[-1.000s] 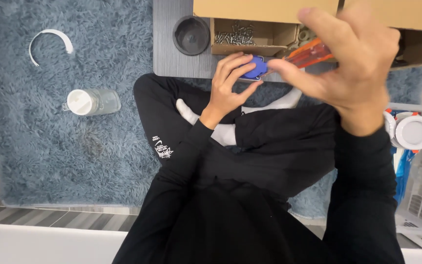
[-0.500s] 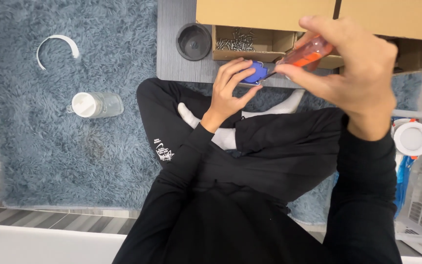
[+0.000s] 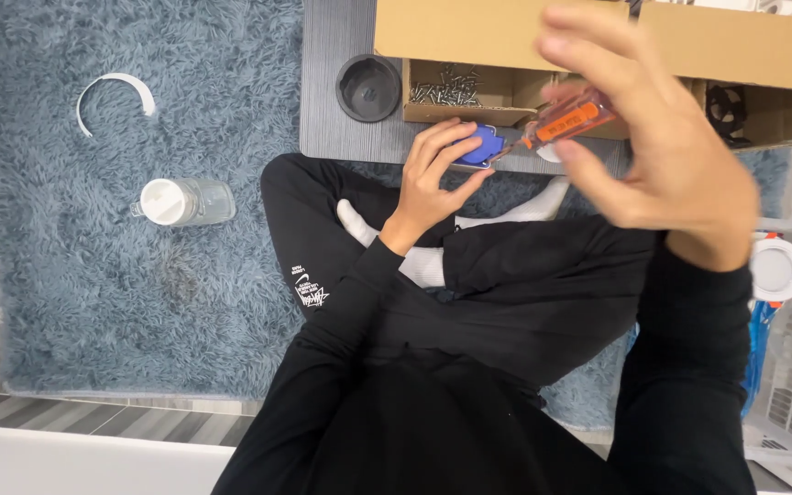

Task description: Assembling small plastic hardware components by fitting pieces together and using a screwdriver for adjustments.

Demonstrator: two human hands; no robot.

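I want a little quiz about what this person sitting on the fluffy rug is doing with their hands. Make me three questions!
1. True or false: the right hand holds an orange-handled screwdriver.
2. What does the left hand hold? A) small blue plastic part B) clear plastic bottle with white cap C) round black cup
3. Fill in: the small metal screws lie inside an open ____ box.

Key: 1 true; 2 A; 3 cardboard.

Shaggy blue rug (image 3: 93, 293), matt cardboard box (image 3: 469, 32), translucent orange plastic screwdriver handle (image 3: 566, 119).
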